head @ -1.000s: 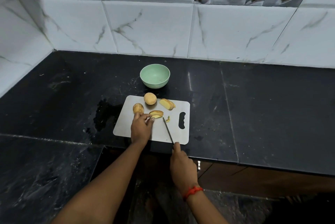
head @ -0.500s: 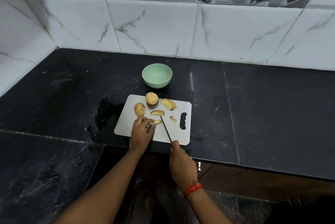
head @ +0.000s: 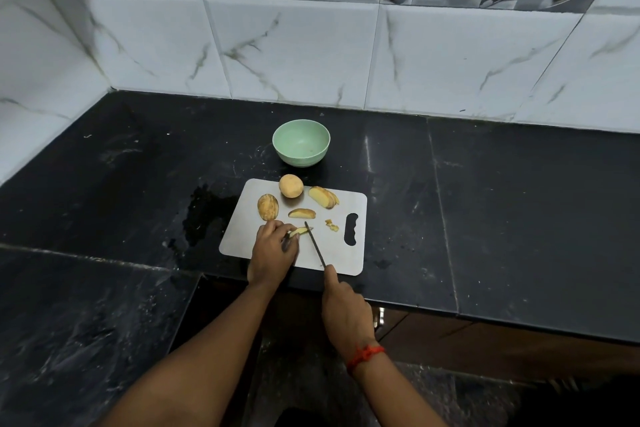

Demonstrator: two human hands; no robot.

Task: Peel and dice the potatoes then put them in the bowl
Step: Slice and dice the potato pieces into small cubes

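A white cutting board (head: 332, 255) lies on the black counter. On it sit a whole peeled potato (head: 291, 185), a partly peeled potato (head: 267, 207), a stack of slices (head: 323, 197), a single wedge (head: 302, 213) and a few small diced bits (head: 331, 225). My left hand (head: 273, 252) pinches a thin potato strip (head: 300, 231) against the board. My right hand (head: 344, 314) grips the handle of a knife (head: 314, 245), whose blade lies across the strip's right end. Behind the board stands an empty green bowl (head: 301, 142).
A dark wet patch (head: 204, 210) spreads on the counter left of the board. The white tiled wall (head: 294, 52) runs behind and along the left. The counter's front edge passes just below the board, with a lower dark surface at left.
The wedge was split: one piece stays on the board, my left hand drew a thin strip nearer. A few diced bits now lie to the right of the knife.
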